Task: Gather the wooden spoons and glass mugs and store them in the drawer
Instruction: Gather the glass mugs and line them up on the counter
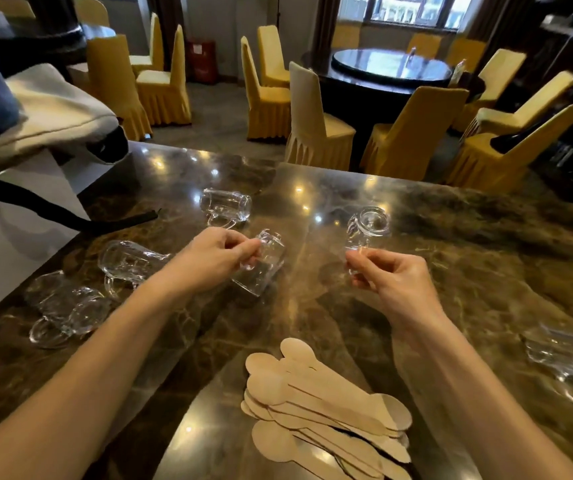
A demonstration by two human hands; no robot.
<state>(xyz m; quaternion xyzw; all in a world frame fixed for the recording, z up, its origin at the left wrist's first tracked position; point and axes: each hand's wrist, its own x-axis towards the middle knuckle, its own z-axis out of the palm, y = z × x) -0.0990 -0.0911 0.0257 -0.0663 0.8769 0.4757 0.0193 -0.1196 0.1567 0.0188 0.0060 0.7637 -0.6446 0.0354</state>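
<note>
My left hand (217, 256) pinches the handle of a clear glass mug (263, 268) tilted just above the dark marble table (451, 271). Over to the right, my right hand (387, 275) pinches the handle of another glass mug (369, 223), held with its base facing me. A pile of flat wooden spoons (323, 407) lies near the front edge between my forearms. Other glass mugs lie on their sides: one at the back (225, 206), one to the left (131, 259), a pair at far left (66, 311) and some at far right (569, 358). No drawer is in view.
A grey bag with a black strap (35, 112) sits on a white surface at the left. Yellow-covered chairs (316, 126) stand beyond the table's far edge, around a round dark dining table (392, 67).
</note>
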